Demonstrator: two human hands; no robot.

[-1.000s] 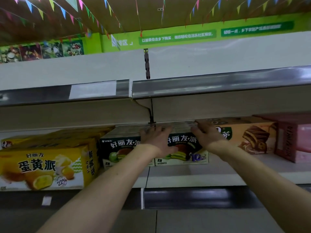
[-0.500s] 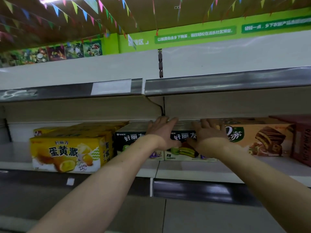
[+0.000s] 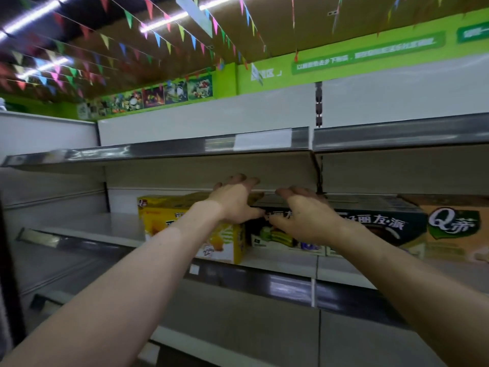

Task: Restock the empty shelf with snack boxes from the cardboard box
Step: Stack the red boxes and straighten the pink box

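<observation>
Both forearms are stretched forward and upward toward the shelf [image 3: 105, 229], bare to the elbow; the left hand [image 3: 232, 201] is palm down with fingers straight and slightly spread, the tips reaching back under the upper shelf [image 3: 158, 152], the thumb pointing right; the right hand [image 3: 308, 218] is likewise palm down, fingers extended and loosely spread, thumb pointing left toward the left thumb, the two thumbs near each other but apart; neither hand curls round or pinches anything. A dark snack box [image 3: 275, 238] stands on the shelf directly behind and below both hands; the right hand lies over its top front edge, the left hand over its upper left corner and the adjoining corner of a yellow snack box [image 3: 158, 221]; whether the palms actually press on the cartons cannot be told. The yellow snack box stands just left of the dark one, sides close together; a second dark snack box [image 3: 383, 226] stands just right of it, followed by a tan snack box [image 3: 455, 234]. A white price label [image 3: 262, 140] sits on the upper shelf's edge strip; coloured bunting [image 3: 156, 38] hangs from the ceiling; a green banner [image 3: 370, 56] runs above.
</observation>
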